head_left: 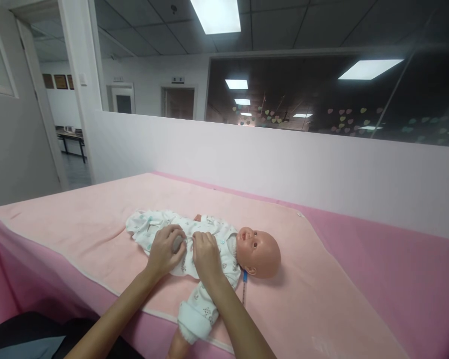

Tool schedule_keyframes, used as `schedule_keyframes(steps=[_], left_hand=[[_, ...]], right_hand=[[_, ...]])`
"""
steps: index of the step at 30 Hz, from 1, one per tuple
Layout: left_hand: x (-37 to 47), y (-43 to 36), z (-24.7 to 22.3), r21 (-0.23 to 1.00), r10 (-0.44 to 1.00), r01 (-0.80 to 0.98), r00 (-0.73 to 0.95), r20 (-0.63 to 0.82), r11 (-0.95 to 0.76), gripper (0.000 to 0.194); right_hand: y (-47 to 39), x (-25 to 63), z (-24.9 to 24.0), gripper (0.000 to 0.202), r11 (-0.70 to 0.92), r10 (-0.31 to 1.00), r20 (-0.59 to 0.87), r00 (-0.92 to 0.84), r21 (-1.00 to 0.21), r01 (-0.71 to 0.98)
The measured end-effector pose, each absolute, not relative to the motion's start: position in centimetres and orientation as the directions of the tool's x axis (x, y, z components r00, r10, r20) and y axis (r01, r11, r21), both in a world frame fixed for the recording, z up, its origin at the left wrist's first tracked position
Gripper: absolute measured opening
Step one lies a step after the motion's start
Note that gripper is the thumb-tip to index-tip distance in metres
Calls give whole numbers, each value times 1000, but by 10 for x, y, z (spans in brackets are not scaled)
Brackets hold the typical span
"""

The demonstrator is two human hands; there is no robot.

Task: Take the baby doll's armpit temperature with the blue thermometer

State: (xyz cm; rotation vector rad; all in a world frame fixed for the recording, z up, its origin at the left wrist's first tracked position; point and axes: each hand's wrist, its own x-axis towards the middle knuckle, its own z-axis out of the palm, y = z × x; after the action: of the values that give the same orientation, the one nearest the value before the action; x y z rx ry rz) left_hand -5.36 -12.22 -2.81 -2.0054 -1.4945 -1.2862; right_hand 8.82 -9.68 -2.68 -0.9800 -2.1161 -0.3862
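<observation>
A baby doll point(260, 253) lies on its back on a pink blanket point(314, 299), its head toward the right. It wears white patterned clothes point(200, 299) with a folded cuff near the front edge. My left hand point(166, 249) is curled round a grey rounded object point(177, 243) over the doll's lower body. Just right of it, my right hand point(206, 252) pinches at the clothing on the doll's belly, its fingertips closed on the fabric. The part under my fingers is hidden.
A blue-ended strip point(245, 277) lies beside the doll's neck. Pink cloth point(407, 269) covers the table under the blanket. Behind stands a white wall point(247, 159) with windows above; a door point(15, 109) is at the left.
</observation>
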Motion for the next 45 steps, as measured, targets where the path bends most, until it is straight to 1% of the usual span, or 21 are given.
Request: schedule_keyframes(steps=[4,10,13,16,19,20,22,24,26,28,31,34,37,39,40,43,45], left_hand=[[-53,-122,-28,220,605,893,70,793,-392,13],[-55,-121,-26,154,623,889,171,763,-432,12],[-58,-117,-23,174,641,875,182,746,-451,10],[-60,-110,-18,212,666,876,153,730,-434,17],[-64,-101,-10,263,744,892,113,659,-368,23],[-66,-98,-7,288,776,893,98,624,-345,24],[-65,-92,1,340,818,888,67,571,-310,23],[-56,-85,11,386,823,872,34,567,-302,24],[-36,-76,22,431,809,840,18,587,-331,25],[-8,-66,31,484,809,776,57,585,-405,26],[32,-49,32,566,825,660,148,546,-493,27],[51,-30,19,669,873,577,181,453,-468,29],[51,-16,2,744,909,523,198,368,-415,32],[46,-13,-3,772,909,479,209,362,-418,33],[45,-14,-4,781,906,460,211,367,-423,33],[44,-16,-3,790,906,445,202,371,-423,33],[45,-18,-2,791,910,451,203,361,-414,33]], right_hand=[[-97,88,-27,10,659,519,747,-416,-39,751],[-97,89,-28,10,672,525,736,-428,-50,739],[-98,90,-25,11,689,527,733,-429,-74,721],[-105,96,-17,12,699,528,735,-425,-92,709],[-129,116,-12,21,686,525,767,-369,-124,717],[-139,126,-14,23,666,533,780,-327,-149,731],[-162,149,-23,19,571,576,798,-179,-237,786],[-182,172,-42,15,456,590,806,-45,-288,842],[-195,190,-63,11,317,586,810,15,-247,916],[-201,200,-81,7,204,606,795,21,-181,962],[-201,204,-93,6,138,679,734,-13,-110,984],[-202,205,-94,11,102,714,700,12,-120,988],[-209,213,-81,17,70,718,690,87,-196,978],[-216,223,-57,20,82,732,667,137,-286,955],[-219,229,-39,22,120,747,650,139,-338,933],[-224,252,33,33,243,790,591,162,-545,802],[-222,265,83,39,318,812,545,210,-714,624]])
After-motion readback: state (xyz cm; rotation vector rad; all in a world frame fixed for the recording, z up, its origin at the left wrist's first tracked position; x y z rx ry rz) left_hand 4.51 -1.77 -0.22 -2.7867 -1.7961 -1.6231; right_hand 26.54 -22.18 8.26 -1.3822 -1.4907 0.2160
